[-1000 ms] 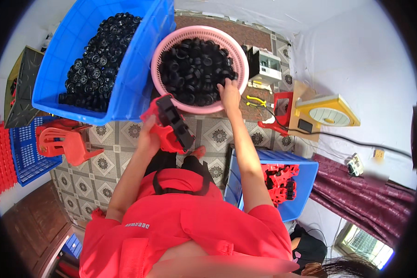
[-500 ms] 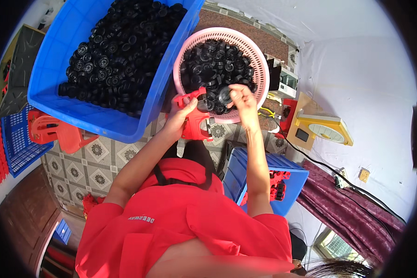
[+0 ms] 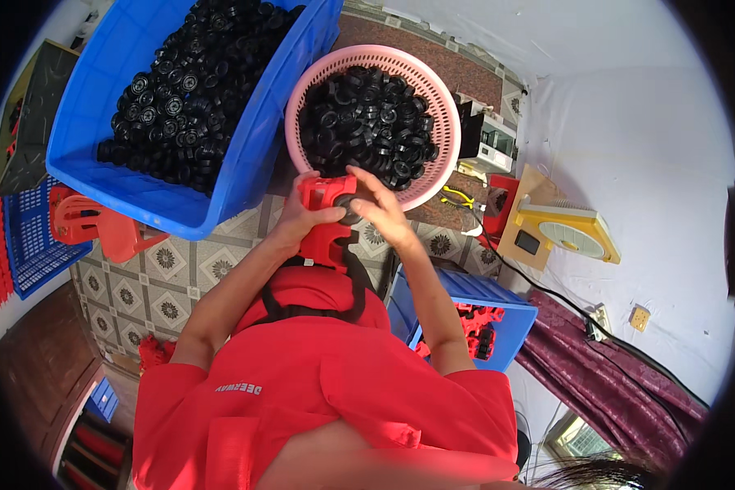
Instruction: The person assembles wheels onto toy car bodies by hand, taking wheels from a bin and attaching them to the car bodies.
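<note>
My left hand (image 3: 296, 219) is closed around a red plastic toy vehicle body (image 3: 325, 247), held over my lap with its long side pointing toward me. In my right hand (image 3: 386, 216) is a black wheel (image 3: 349, 210), pressed by thumb and fingers against the right side of the red body. My left thumb reaches across to the wheel too. Just beyond my hands stands a pink round basket (image 3: 447, 114) heaped with black wheels (image 3: 367, 122). Whether the wheel sits on an axle is hidden by my fingers.
A large blue bin (image 3: 245, 175) of black wheels stands at the far left. By my right arm, a blue crate (image 3: 510, 327) holds red vehicles with black wheels. Yellow-handled pliers (image 3: 457, 196), a yellow scale (image 3: 576, 229) and a black cable are at the right; a red stool (image 3: 98, 224) is left.
My right hand has brought the wheel from over the basket down to the red body's side. Both hands now meet at it, and the body has come slightly closer to me.
</note>
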Motion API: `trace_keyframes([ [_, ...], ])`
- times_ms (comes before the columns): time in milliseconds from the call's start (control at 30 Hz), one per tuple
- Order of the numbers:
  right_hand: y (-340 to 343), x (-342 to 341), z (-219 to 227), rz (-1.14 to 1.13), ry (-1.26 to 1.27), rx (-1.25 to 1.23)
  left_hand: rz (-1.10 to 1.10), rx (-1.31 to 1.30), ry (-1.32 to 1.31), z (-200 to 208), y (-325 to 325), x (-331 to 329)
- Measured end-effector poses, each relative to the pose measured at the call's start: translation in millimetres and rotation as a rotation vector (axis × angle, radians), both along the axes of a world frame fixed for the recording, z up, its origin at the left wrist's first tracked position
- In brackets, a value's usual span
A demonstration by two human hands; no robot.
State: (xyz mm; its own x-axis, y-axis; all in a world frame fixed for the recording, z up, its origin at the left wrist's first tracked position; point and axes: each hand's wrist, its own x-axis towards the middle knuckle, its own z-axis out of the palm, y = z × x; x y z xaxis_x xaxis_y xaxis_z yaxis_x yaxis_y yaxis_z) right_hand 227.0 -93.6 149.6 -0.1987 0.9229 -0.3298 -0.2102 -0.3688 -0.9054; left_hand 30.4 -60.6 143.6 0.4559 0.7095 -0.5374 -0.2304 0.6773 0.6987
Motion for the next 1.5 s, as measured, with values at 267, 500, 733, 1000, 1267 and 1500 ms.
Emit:
trace_keyframes([
  [267, 41, 43, -28, 0.195, -0.005, -0.123, 0.08, -0.018, 0.2, -9, -9, 18],
  [500, 101, 134, -156, 0.119, -1.773, 0.647, 0.263, -0.076, -0.173, 19, 7, 47],
  [733, 82, 103, -48, -0.175, -0.694, 0.322, 0.525, -0.011, -0.065, 3, 44, 49],
  [1000, 38, 53, 14, -0.056, -0.189, 0.094, 0.441, 0.041, 0.052, 24, 63, 70],
  [1267, 31, 33, 4, -0.119, 0.04, -0.058, 0.213, 0.065, -0.001, 19, 61, 48],
  [1500, 33, 18, -6, -0.147, 0.165, -0.079, 0.134, 0.141, 0.187, 18, 24, 43],
])
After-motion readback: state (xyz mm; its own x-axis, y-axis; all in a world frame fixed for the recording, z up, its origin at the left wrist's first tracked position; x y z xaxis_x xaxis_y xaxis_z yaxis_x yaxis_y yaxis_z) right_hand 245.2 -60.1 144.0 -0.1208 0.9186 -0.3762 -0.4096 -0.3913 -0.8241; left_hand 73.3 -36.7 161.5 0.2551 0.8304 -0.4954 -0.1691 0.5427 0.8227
